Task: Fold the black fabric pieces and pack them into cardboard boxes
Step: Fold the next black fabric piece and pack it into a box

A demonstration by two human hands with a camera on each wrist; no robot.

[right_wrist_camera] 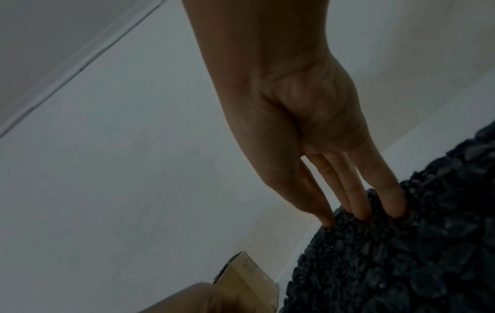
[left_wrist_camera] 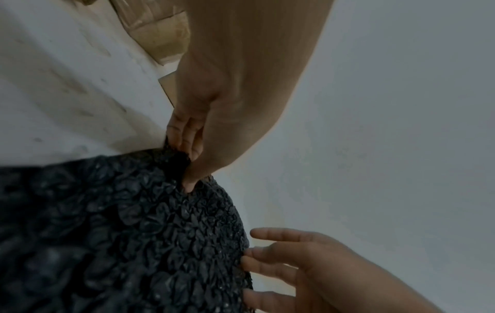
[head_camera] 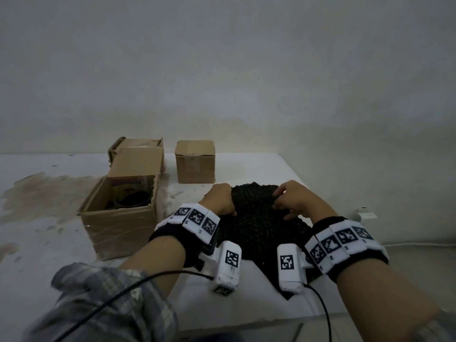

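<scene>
Nearest the head camera, a plaid sleeve (head_camera: 103,302) covers the left forearm, and both wrists wear black bands with white marker blocks. Just beyond them one black fabric piece (head_camera: 259,225), puckered and bumpy, lies spread on the white table (head_camera: 246,304) between the two hands. The left hand (head_camera: 219,198) grips the fabric's far left edge; the left wrist view shows its thumb and curled fingers (left_wrist_camera: 184,135) pinching a bunched fold, which the head view hides. The right hand (head_camera: 293,201) rests on the far right part with fingers nearly straight and close together; the right wrist view shows three fingertips (right_wrist_camera: 358,203) pressing into the cloth. Farther out stand three cardboard boxes: an open box (head_camera: 121,218) to the left with dark items inside, a second box (head_camera: 138,146) behind it, and a closed box (head_camera: 195,161) just beyond the fabric, against the wall.
</scene>
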